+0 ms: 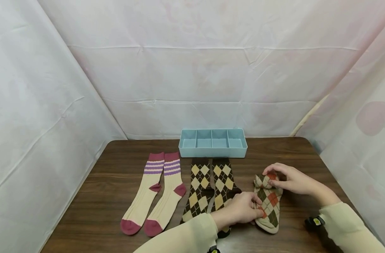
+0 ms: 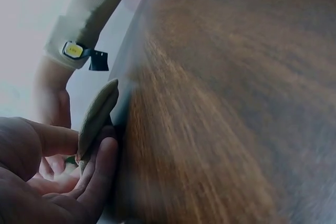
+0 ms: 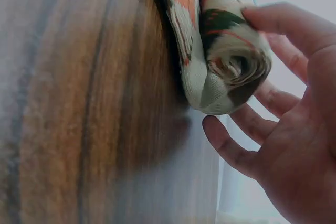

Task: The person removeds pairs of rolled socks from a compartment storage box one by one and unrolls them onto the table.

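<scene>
A beige argyle pair of socks (image 1: 268, 207) with orange and green diamonds lies at the right of the table, its far end rolled up. My left hand (image 1: 243, 208) pinches the near, flat part at its left edge; the left wrist view shows thumb and fingers on either side of the fabric (image 2: 94, 121). With curled fingers, my right hand (image 1: 292, 180) holds the rolled end. In the right wrist view the spiral of the roll (image 3: 233, 64) faces the palm, thumb on top and fingers behind.
Dark brown argyle socks (image 1: 222, 179) lie mid-table, partly under my left forearm. Cream socks (image 1: 167, 196) with maroon toes and purple stripes lie to the left. A light blue four-compartment tray (image 1: 212, 152) stands at the back, before a white curtain (image 1: 192, 77).
</scene>
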`<act>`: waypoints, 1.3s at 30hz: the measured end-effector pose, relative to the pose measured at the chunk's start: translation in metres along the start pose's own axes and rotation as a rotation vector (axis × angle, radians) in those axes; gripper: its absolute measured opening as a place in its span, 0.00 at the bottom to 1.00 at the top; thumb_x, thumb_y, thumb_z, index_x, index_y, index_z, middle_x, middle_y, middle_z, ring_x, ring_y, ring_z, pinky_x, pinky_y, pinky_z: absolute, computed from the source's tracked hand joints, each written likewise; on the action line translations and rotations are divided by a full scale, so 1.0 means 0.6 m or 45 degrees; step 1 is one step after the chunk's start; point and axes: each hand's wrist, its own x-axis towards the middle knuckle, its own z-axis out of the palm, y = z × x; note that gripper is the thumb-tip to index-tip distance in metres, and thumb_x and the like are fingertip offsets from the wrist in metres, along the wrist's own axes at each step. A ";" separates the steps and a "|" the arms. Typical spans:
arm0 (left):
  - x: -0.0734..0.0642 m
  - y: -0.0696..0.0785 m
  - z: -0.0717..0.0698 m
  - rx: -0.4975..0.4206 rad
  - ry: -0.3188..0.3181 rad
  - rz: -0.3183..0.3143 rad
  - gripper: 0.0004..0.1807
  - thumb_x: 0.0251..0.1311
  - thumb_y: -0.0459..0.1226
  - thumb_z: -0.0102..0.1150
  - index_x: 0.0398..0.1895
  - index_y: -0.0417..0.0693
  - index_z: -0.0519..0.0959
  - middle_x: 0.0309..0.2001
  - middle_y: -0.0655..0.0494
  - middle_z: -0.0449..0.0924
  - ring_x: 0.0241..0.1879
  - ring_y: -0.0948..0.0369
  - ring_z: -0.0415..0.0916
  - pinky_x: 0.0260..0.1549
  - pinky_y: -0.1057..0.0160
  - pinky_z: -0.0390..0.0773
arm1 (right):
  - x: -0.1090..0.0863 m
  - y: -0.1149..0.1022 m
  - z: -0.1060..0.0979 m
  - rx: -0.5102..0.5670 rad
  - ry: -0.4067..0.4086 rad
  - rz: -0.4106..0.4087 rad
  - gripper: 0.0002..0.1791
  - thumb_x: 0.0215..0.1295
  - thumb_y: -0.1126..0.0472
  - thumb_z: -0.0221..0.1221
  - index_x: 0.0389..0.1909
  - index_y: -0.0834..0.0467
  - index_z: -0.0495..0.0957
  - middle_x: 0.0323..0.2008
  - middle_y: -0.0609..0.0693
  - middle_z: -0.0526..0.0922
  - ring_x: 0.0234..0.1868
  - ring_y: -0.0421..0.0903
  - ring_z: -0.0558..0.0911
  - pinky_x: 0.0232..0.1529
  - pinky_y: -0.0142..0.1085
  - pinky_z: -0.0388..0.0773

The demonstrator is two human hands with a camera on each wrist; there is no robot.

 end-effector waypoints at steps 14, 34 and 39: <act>-0.018 0.003 -0.002 0.282 -0.085 0.085 0.12 0.65 0.45 0.75 0.49 0.63 0.84 0.26 0.68 0.76 0.24 0.69 0.73 0.28 0.69 0.73 | 0.004 0.014 0.004 0.003 0.025 0.003 0.15 0.74 0.64 0.71 0.56 0.45 0.85 0.54 0.43 0.84 0.46 0.37 0.82 0.43 0.37 0.81; -0.012 0.000 0.008 0.600 0.021 0.329 0.21 0.66 0.47 0.77 0.58 0.60 0.81 0.35 0.68 0.74 0.36 0.72 0.71 0.35 0.70 0.73 | 0.012 0.038 -0.003 0.004 0.056 0.257 0.15 0.78 0.59 0.68 0.61 0.53 0.81 0.51 0.45 0.87 0.41 0.36 0.82 0.38 0.37 0.78; -0.012 0.000 0.009 0.607 0.021 0.319 0.21 0.66 0.47 0.77 0.58 0.60 0.81 0.36 0.68 0.75 0.37 0.72 0.72 0.36 0.70 0.74 | 0.018 0.052 0.002 0.043 0.129 0.189 0.10 0.77 0.65 0.67 0.55 0.55 0.82 0.47 0.48 0.86 0.40 0.41 0.83 0.37 0.37 0.79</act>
